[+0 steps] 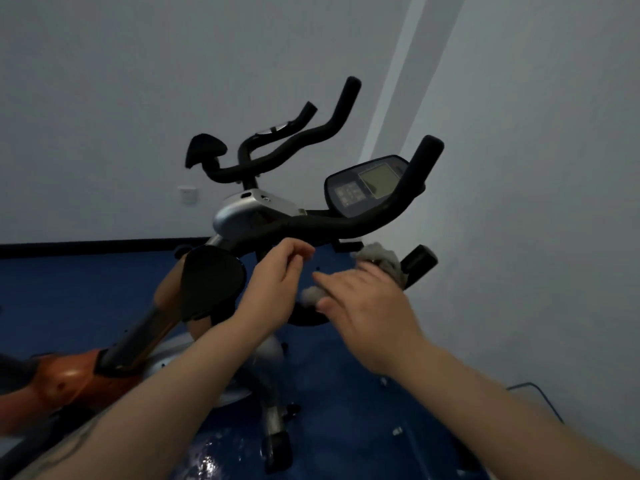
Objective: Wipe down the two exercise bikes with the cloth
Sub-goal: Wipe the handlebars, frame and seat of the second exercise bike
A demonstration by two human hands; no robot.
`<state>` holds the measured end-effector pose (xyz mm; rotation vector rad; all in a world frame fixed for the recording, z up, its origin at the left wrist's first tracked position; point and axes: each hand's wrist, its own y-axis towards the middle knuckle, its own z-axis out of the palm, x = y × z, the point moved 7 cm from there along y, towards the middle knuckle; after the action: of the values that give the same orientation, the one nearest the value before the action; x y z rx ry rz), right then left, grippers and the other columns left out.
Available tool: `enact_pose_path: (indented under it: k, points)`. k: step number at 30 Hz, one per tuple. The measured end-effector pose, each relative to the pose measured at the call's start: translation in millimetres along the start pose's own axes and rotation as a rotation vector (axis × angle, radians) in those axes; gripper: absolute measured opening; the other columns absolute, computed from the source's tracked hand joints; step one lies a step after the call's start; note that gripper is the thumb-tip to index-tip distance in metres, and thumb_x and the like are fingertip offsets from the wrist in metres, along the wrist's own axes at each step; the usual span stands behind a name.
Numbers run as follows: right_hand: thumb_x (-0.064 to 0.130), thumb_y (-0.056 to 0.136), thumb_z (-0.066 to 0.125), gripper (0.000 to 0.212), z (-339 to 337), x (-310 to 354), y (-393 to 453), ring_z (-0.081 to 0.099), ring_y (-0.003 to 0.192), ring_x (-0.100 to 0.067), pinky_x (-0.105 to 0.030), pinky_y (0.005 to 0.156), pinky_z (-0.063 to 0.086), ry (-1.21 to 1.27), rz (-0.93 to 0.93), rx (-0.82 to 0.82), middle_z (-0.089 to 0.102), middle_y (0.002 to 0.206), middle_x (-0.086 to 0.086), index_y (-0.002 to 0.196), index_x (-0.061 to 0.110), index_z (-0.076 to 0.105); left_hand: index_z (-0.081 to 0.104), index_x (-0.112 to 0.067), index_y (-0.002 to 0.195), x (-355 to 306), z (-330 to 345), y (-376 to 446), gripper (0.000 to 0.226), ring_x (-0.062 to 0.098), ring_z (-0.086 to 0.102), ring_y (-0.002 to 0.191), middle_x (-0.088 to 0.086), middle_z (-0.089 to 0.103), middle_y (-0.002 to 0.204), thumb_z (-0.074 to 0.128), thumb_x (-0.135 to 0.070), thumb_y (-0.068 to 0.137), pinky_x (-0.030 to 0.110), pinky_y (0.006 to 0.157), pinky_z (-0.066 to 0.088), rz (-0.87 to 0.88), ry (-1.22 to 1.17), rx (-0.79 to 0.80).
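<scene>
Two exercise bikes stand in view: the nearer bike (263,362), with a silver body, and a farther bike (242,209) behind it. Each has one set of black handlebars, so two sets in all: the near handlebars (363,220) and the far handlebars (277,150). One console (367,185) with one screen sits on the nearer bike. Two black saddles show, a near saddle (211,282) and a far saddle (204,148). One grey cloth (384,261) is present. Two hands appear, the left hand (277,282) and the right hand (367,313). One wall socket (187,194) sits on the wall.
</scene>
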<state>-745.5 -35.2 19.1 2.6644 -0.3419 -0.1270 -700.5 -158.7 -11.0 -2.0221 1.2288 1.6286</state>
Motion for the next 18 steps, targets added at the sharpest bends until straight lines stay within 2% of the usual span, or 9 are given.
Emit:
enact_pose_path:
  k: [3, 5, 8, 10, 11, 13, 15, 16, 18]
  points:
    - [0.041, 0.099, 0.034, 0.045, -11.9, -18.6, -8.0, 0.057, 0.122, -0.023, -0.047, 0.113, 0.023, -0.111, -0.001, 0.021, 0.067, 0.119, -0.004, 0.115, 0.016, 0.069, 0.06, -0.025, 0.106, -21.8, -27.5, -13.3, 0.026, -0.007, 0.054, 0.102, -0.016, 0.06, 0.101, 0.045, -0.005, 0.098, 0.006, 0.086, 0.04, 0.121, 0.094, -0.025]
    - [0.041, 0.097, 0.035, 0.042, -7.9, -18.0, -11.1, 0.059, 0.116, -0.028, -0.051, 0.111, 0.024, -0.193, 0.101, 0.053, 0.068, 0.109, -0.005, 0.106, 0.02, 0.07, 0.061, -0.022, 0.106, -29.2, -50.0, -18.2, 0.024, -0.008, 0.053, 0.092, -0.02, 0.055, 0.094, 0.047, -0.006, 0.096, 0.003, 0.079, 0.038, 0.209, 0.208, -0.089]
    - [0.038, 0.097, 0.033, 0.042, 21.3, 13.6, 11.7, 0.062, 0.071, -0.029, -0.047, 0.09, 0.042, -0.273, 0.198, 0.161, 0.063, 0.07, -0.005, 0.081, 0.018, 0.066, 0.063, -0.019, 0.106, -12.7, -77.3, -5.0, 0.019, 0.0, 0.049, 0.088, -0.012, 0.056, 0.097, 0.052, -0.009, 0.094, 0.011, 0.076, 0.036, 0.214, 0.388, -0.165]
    - [0.039, 0.092, 0.051, 0.033, 34.7, 36.6, 28.8, 0.057, 0.051, -0.025, -0.04, 0.074, 0.049, -0.282, 0.195, 0.195, 0.059, 0.056, -0.003, 0.073, 0.015, 0.062, 0.063, -0.017, 0.108, 10.1, -88.0, 9.1, 0.017, 0.011, 0.051, 0.095, -0.005, 0.059, 0.104, 0.055, -0.012, 0.094, 0.022, 0.08, 0.036, 0.168, 0.476, -0.161]
    - [0.04, 0.087, 0.065, 0.03, 35.5, 43.4, 32.8, 0.056, 0.047, -0.024, -0.038, 0.072, 0.051, -0.274, 0.187, 0.196, 0.059, 0.053, -0.003, 0.074, 0.013, 0.064, 0.063, -0.017, 0.11, 22.3, -90.6, 14.1, 0.018, 0.014, 0.051, 0.097, -0.001, 0.06, 0.107, 0.055, -0.014, 0.094, 0.025, 0.082, 0.036, 0.149, 0.524, -0.143]
    - [0.039, 0.076, 0.077, 0.032, 36.0, 43.2, 28.8, 0.065, 0.056, -0.025, -0.046, 0.086, 0.05, -0.267, 0.169, 0.182, 0.066, 0.062, -0.006, 0.082, 0.008, 0.071, 0.062, -0.018, 0.113, 48.9, -93.6, 19.0, 0.02, 0.018, 0.051, 0.102, 0.001, 0.06, 0.112, 0.053, -0.023, 0.096, 0.029, 0.085, 0.037, 0.083, 0.547, -0.107]
    - [0.044, 0.086, 0.055, 0.042, 32.0, 38.0, 15.5, 0.07, 0.082, -0.027, -0.054, 0.097, 0.034, -0.328, 0.189, 0.165, 0.071, 0.077, -0.006, 0.094, 0.007, 0.073, 0.061, -0.024, 0.114, 69.0, -95.8, 16.5, 0.024, 0.015, 0.05, 0.106, -0.003, 0.058, 0.115, 0.048, -0.035, 0.097, 0.036, 0.093, 0.042, -0.046, 0.41, -0.093]
    - [0.044, 0.087, 0.044, 0.047, 30.5, 38.0, 14.2, 0.069, 0.082, -0.028, -0.053, 0.096, 0.034, -0.331, 0.216, 0.192, 0.07, 0.076, -0.005, 0.093, 0.008, 0.072, 0.06, -0.028, 0.111, 75.2, -96.2, 15.2, 0.023, 0.013, 0.05, 0.106, -0.006, 0.057, 0.113, 0.047, -0.04, 0.096, 0.038, 0.094, 0.043, -0.098, 0.332, -0.1]
    - [0.041, 0.092, 0.046, 0.038, 38.4, 44.0, 26.1, 0.063, 0.066, -0.026, -0.045, 0.081, 0.044, -0.284, 0.265, 0.339, 0.064, 0.067, -0.006, 0.086, 0.01, 0.067, 0.058, -0.033, 0.103, 78.7, -95.7, 13.4, 0.018, 0.009, 0.052, 0.1, -0.01, 0.055, 0.103, 0.047, -0.045, 0.094, 0.037, 0.091, 0.045, -0.113, 0.247, -0.129]
